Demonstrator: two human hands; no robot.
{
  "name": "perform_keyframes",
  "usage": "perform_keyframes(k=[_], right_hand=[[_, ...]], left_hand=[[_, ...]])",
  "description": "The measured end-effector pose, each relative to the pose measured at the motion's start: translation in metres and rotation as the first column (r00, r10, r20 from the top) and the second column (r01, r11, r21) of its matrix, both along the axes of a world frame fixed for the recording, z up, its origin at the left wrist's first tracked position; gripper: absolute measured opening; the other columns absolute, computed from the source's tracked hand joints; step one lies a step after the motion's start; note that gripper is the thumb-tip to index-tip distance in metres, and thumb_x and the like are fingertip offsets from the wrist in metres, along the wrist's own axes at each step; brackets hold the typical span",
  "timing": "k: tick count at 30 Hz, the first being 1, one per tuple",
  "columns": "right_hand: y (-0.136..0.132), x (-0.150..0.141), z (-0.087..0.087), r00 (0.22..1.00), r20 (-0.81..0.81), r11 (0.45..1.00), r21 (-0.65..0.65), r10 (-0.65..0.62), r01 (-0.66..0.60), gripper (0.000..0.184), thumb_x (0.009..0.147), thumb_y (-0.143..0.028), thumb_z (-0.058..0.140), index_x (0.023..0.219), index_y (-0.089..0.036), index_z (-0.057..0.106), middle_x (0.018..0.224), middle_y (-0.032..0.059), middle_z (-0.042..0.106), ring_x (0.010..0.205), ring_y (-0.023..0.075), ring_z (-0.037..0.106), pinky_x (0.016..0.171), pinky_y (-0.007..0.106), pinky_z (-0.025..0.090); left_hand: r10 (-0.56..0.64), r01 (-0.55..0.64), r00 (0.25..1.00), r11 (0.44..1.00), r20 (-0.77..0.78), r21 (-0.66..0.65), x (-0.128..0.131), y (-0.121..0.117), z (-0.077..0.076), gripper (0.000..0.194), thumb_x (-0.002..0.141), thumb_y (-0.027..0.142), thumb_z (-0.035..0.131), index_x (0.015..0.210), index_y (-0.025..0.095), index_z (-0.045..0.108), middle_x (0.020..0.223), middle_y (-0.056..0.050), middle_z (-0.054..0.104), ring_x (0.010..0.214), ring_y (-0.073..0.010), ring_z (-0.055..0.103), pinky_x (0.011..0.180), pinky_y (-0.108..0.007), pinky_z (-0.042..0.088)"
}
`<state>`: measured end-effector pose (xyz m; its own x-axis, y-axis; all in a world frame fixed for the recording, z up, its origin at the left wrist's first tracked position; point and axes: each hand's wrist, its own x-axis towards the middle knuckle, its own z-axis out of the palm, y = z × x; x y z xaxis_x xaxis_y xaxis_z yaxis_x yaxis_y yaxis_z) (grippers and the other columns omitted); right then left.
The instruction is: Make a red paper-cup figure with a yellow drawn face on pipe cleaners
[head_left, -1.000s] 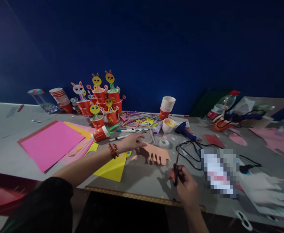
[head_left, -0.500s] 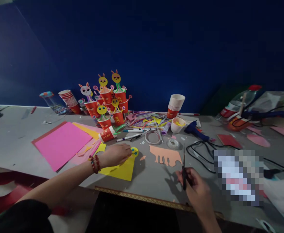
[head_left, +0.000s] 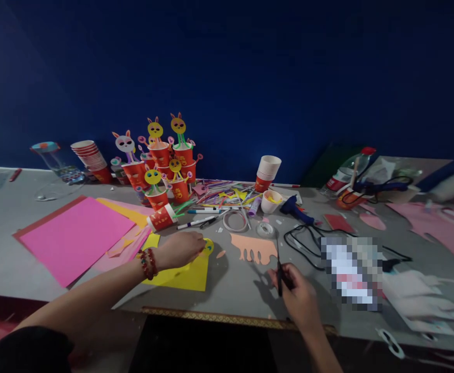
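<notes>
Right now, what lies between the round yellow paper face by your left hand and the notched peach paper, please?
A small peach paper scrap, seen in the head view.

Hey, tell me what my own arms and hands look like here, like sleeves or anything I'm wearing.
Your left hand is bare, with dark red beads in what looks like two strands around the wrist. A black sleeve covers that upper arm. Your right hand is bare too, with no sleeve or bracelet visible.
</notes>
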<state>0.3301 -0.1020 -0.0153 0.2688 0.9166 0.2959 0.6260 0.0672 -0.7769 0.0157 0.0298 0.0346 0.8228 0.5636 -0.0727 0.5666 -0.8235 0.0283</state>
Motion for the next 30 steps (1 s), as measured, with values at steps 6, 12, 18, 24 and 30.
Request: perform_keyframes(k=[6, 12, 18, 24, 30], right_hand=[[0.0000, -0.0011, -0.0007, 1.000, 0.012, 1.000, 0.014, -0.007, 0.006, 0.044, 0.085, -0.062, 0.060, 0.065, -0.025, 0.048, 0.053, -0.0034, 0.054, 0.050, 0.0150, 0.052, 0.051, 0.023, 0.043], [0.0014, 0.0009, -0.0047, 0.999, 0.051, 1.000, -0.007, -0.008, 0.008, 0.043, 0.086, -0.062, 0.059, 0.067, -0.025, 0.048, 0.055, -0.0034, 0.056, 0.051, 0.0152, 0.054, 0.053, 0.023, 0.044], [0.0019, -0.0001, -0.0006, 0.997, 0.074, 0.999, -0.029, -0.013, 0.016, 0.044, 0.086, -0.064, 0.058, 0.067, -0.024, 0.049, 0.055, -0.0026, 0.059, 0.051, 0.0153, 0.055, 0.053, 0.023, 0.045], [0.0018, -0.0019, 0.0041, 0.998, 0.064, 0.999, -0.026, -0.029, 0.031, 0.043, 0.085, -0.062, 0.061, 0.066, -0.024, 0.052, 0.056, -0.0005, 0.061, 0.052, 0.0169, 0.057, 0.053, 0.024, 0.046], [0.0016, -0.0030, 0.0045, 0.998, 0.047, 0.999, -0.035, -0.032, 0.033, 0.041, 0.084, -0.058, 0.063, 0.065, -0.024, 0.050, 0.054, -0.0033, 0.055, 0.050, 0.0144, 0.051, 0.052, 0.023, 0.042]], left_hand=[[-0.016, 0.016, 1.000, 1.000, 0.008, 0.013, 0.0000, -0.0018, -0.0012, 0.007, 0.092, 0.017, 0.059, 0.093, 0.016, 0.065, 0.098, -0.009, 0.068, 0.093, -0.0231, 0.065, 0.082, -0.033, 0.050], [-0.021, 0.021, 1.000, 0.999, 0.015, 0.036, -0.0011, -0.0065, 0.0027, 0.009, 0.094, 0.017, 0.057, 0.098, 0.016, 0.064, 0.100, -0.009, 0.068, 0.093, -0.0227, 0.065, 0.083, -0.033, 0.050], [-0.025, 0.025, 1.000, 0.999, 0.005, 0.039, 0.0019, -0.0078, -0.0001, 0.011, 0.091, 0.012, 0.058, 0.099, 0.013, 0.065, 0.101, -0.012, 0.067, 0.094, -0.0254, 0.064, 0.082, -0.036, 0.050], [-0.015, 0.014, 1.000, 0.999, 0.017, 0.038, 0.0029, -0.0064, -0.0027, 0.014, 0.087, 0.012, 0.062, 0.101, 0.012, 0.064, 0.102, -0.013, 0.067, 0.094, -0.0270, 0.065, 0.081, -0.037, 0.051], [-0.002, 0.002, 0.998, 1.000, 0.059, 0.001, -0.0024, -0.0074, 0.0031, 0.008, 0.092, 0.014, 0.057, 0.097, 0.016, 0.063, 0.099, -0.009, 0.067, 0.092, -0.0252, 0.065, 0.082, -0.036, 0.050]])
